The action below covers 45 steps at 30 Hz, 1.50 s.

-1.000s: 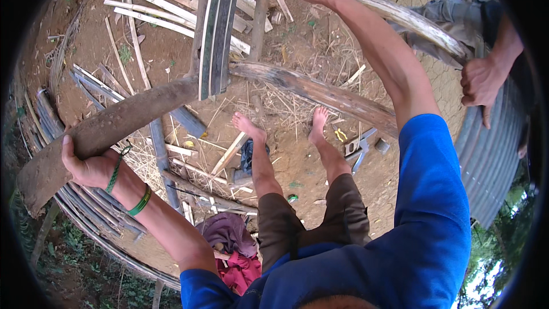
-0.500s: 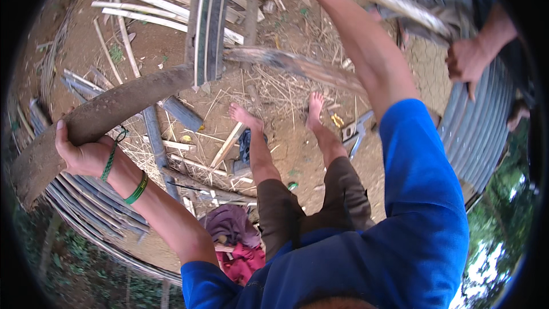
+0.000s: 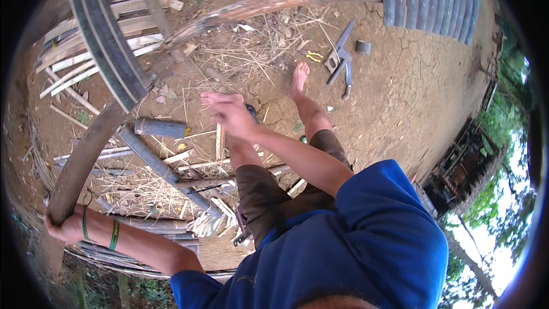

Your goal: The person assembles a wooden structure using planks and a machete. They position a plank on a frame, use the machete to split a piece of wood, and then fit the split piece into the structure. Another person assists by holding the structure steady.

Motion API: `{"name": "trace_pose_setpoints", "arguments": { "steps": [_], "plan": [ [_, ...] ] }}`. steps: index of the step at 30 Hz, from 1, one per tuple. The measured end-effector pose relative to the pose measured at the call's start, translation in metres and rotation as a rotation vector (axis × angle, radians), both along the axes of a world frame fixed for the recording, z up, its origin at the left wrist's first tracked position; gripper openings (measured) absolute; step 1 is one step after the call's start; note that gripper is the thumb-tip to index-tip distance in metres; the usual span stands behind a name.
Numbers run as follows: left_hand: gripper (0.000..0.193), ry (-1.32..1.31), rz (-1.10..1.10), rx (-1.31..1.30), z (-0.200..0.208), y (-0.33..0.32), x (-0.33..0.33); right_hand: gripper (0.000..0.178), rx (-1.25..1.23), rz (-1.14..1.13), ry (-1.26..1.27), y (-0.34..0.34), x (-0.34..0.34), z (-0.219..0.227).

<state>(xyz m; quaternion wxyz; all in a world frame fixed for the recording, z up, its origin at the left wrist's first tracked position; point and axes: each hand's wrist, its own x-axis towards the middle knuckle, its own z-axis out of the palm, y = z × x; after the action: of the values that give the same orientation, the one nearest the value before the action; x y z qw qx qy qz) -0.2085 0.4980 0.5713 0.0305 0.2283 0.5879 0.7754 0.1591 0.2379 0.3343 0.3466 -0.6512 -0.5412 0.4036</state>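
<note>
My left hand [image 3: 67, 226] is wrapped around a rough brown wooden beam [image 3: 86, 157] at the lower left. Two green bands circle that wrist. Where the beam runs up to the upper left, a short panel of dark bamboo strips [image 3: 107, 46] lies across it. My right hand [image 3: 231, 119] hangs in front of my body, over my left foot. Motion smears its fingers, and nothing held shows in it. Another curved wooden beam [image 3: 280, 3] crosses the top of the view, meeting a wider slatted panel [image 3: 432, 0] at the upper right.
Beyond my right foot lie a handsaw [image 3: 345, 54], yellow-handled pliers [image 3: 312, 56] and a short dark cylinder [image 3: 363, 47]. Split bamboo strips [image 3: 134, 26] are piled at the upper left. A bamboo pole [image 3: 151, 157] and a cut bamboo piece [image 3: 160, 128] rest left of my feet, among straw.
My right hand has let go of the far wooden beam and come down in front of me. My left hand still grips its beam. The view has turned rightward; the other person is out of sight.
</note>
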Motion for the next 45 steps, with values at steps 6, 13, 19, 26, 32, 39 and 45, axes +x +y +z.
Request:
{"name": "trace_pose_setpoints", "arguments": {
  "steps": [6,13,19,26,32,39,45],
  "plan": [
    [0.018,0.047,0.085,-0.046,0.017,0.000,0.017,0.038,-1.104,-0.251,-0.358,-0.161,0.188,-0.128],
    [0.025,0.333,-0.083,-0.363,0.046,0.018,-0.101,0.068,-1.392,-0.212,-0.571,-0.370,0.398,-0.329],
    [0.030,0.289,-0.158,-0.398,0.070,0.016,-0.096,0.075,-0.903,-0.735,-0.472,-0.433,0.441,-0.478],
    [0.040,0.275,-0.094,-0.459,0.048,-0.073,-0.090,0.090,-1.332,-1.072,-0.758,-0.375,0.450,-0.491],
    [0.035,0.288,-0.152,-0.386,0.078,-0.047,-0.080,0.072,-1.255,-0.609,-0.464,-0.384,0.490,-0.488],
    [0.029,0.244,-0.136,-0.191,0.045,0.013,-0.044,0.035,-0.987,-0.762,-0.063,-0.376,0.496,-0.373],
    [0.028,0.141,0.024,-0.071,0.035,-0.029,0.054,0.034,-1.081,-0.302,0.058,-0.243,0.373,-0.057]
  ]
}}
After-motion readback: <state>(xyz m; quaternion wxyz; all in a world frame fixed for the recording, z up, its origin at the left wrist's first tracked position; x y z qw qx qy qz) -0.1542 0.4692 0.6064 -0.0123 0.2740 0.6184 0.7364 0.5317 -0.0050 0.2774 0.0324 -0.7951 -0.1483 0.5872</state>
